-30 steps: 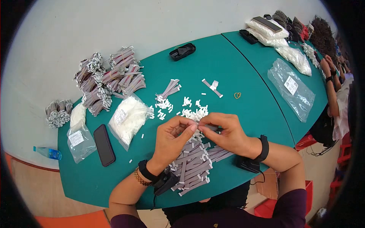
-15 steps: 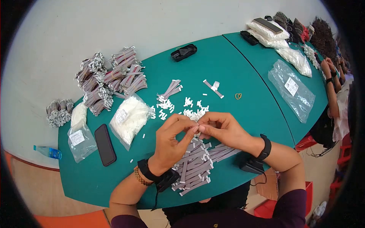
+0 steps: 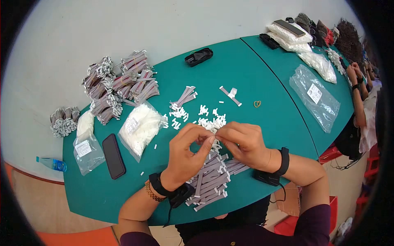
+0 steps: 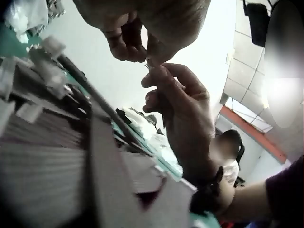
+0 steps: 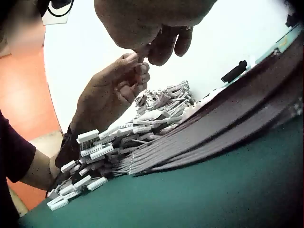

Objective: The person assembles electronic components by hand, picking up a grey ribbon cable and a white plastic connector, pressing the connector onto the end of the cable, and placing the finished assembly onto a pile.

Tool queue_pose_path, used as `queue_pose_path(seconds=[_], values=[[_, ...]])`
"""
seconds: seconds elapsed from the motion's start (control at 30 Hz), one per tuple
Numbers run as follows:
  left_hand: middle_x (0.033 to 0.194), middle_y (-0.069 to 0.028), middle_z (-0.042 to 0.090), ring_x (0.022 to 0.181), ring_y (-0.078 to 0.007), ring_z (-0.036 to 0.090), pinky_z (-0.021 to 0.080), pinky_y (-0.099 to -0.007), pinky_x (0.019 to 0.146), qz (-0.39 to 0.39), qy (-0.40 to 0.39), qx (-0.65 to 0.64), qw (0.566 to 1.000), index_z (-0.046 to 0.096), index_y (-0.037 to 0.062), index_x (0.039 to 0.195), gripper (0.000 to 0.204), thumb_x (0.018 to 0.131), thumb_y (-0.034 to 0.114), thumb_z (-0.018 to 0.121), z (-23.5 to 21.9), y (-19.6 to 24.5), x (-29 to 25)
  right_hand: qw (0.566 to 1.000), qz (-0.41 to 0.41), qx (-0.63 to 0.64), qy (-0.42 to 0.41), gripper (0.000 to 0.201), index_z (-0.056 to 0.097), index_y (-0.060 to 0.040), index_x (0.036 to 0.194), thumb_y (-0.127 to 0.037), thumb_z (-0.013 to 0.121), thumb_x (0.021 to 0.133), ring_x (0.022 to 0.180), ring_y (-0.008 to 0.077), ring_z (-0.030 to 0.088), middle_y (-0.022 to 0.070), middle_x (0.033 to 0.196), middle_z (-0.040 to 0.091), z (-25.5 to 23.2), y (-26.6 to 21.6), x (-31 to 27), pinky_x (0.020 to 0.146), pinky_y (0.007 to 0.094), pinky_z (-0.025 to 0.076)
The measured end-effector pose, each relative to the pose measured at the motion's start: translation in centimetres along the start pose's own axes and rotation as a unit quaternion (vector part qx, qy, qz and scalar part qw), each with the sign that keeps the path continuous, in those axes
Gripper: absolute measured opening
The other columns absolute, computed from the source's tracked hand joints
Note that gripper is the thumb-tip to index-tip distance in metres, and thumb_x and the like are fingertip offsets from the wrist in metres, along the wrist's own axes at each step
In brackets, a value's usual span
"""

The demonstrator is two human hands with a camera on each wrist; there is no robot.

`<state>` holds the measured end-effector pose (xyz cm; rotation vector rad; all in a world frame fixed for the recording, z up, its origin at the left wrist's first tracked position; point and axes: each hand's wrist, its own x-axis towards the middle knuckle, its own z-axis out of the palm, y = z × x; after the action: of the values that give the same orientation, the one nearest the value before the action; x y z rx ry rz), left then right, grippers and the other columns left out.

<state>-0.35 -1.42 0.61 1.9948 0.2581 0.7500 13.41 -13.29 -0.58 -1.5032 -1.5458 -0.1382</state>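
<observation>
Thumb and fingertips of my left hand (image 3: 185, 155) and right hand (image 3: 247, 146) meet above a pile of grey ribbon cables (image 3: 213, 177) with white end connectors. Both pinch a small part there, mostly hidden by the fingers. In the left wrist view thin, pin-like bits show between the fingertips, with my right hand (image 4: 183, 107) below my left hand (image 4: 161, 23). The right wrist view has my right hand (image 5: 154, 23) above my left hand (image 5: 102, 92), beside cable connectors (image 5: 99, 151). Loose white connectors (image 3: 211, 122) lie just beyond the hands.
Bundled cables (image 3: 106, 88), a bag of white parts (image 3: 139, 127) and a phone (image 3: 113, 156) are at left. Farther back lie a black case (image 3: 198, 57), a single cable (image 3: 230, 96) and rubber bands (image 3: 257, 104). An empty plastic bag (image 3: 315, 98) is at right.
My right hand has turned slightly, its fingers now bunched closer at the fingertips. The grey strip seen at its fingers a second ago no longer shows there. My left hand has barely moved.
</observation>
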Motion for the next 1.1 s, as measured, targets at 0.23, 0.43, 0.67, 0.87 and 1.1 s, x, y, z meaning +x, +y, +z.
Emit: queue_pose_path(seconds=[0.23, 0.43, 0.67, 0.87, 1.1], values=[[0.084, -0.0037, 0.06, 0.078, -0.0069, 0.057, 0.046, -0.0203, 0.069, -0.122, -0.027, -0.194, 0.973, 0.06, -0.0029, 0.089, 0.009, 0.084, 0.004, 0.062, 0.0, -1.4, -0.3, 0.995, 0.06, 0.076, -0.021, 0.008, 0.061, -0.0047, 0.085, -0.008, 0.064, 0.078, 0.061, 0.0246, 0.059, 0.0085, 0.074, 0.06, 0.1, -0.3, 0.0, 0.052, 0.0324, 0.045], [0.083, -0.0033, 0.062, 0.077, -0.0067, 0.057, 0.046, -0.0201, 0.07, -0.203, -0.062, -0.246, 0.946, 0.062, -0.0014, 0.095, 0.013, 0.084, 0.006, 0.063, -0.6, -0.8, 0.3, 0.959, 0.178, 0.219, -0.037, 0.008, 0.061, -0.0005, 0.084, -0.008, 0.061, 0.083, 0.056, 0.0121, 0.05, 0.0067, 0.068, 0.058, 0.2, 0.3, -0.1, 0.05, 0.0261, 0.039], [0.084, -0.0037, 0.062, 0.077, -0.0086, 0.056, 0.045, -0.0219, 0.073, -0.2, -0.088, -0.305, 0.927, 0.061, -0.0016, 0.099, 0.017, 0.088, 0.011, 0.059, -1.1, -1.7, 0.6, 0.927, 0.263, 0.258, -0.071, 0.011, 0.061, 0.0005, 0.084, -0.01, 0.061, 0.086, 0.063, 0.0057, 0.054, 0.0018, 0.071, 0.06, -0.5, 0.3, 0.0, 0.057, 0.0203, 0.042], [0.088, -0.0046, 0.062, 0.08, -0.0105, 0.057, 0.046, -0.0233, 0.074, -0.247, -0.078, -0.403, 0.878, 0.059, -0.0012, 0.103, 0.019, 0.087, 0.009, 0.059, -0.9, -2.1, 0.4, 0.929, 0.255, 0.256, -0.079, 0.011, 0.062, 0.001, 0.085, -0.009, 0.061, 0.086, 0.064, 0.0064, 0.054, 0.0026, 0.072, 0.061, -0.5, 0.2, 0.0, 0.057, 0.0212, 0.042], [0.089, -0.0058, 0.062, 0.08, -0.0108, 0.058, 0.047, -0.0238, 0.075, -0.272, -0.078, -0.411, 0.867, 0.059, -0.0019, 0.101, 0.017, 0.087, 0.007, 0.059, -0.9, -1.8, 0.3, 0.953, 0.187, 0.234, -0.045, 0.01, 0.063, 0.0002, 0.088, -0.008, 0.063, 0.082, 0.063, 0.0152, 0.058, 0.0118, 0.075, 0.062, -0.1, 0.4, -0.1, 0.056, 0.0271, 0.044]])
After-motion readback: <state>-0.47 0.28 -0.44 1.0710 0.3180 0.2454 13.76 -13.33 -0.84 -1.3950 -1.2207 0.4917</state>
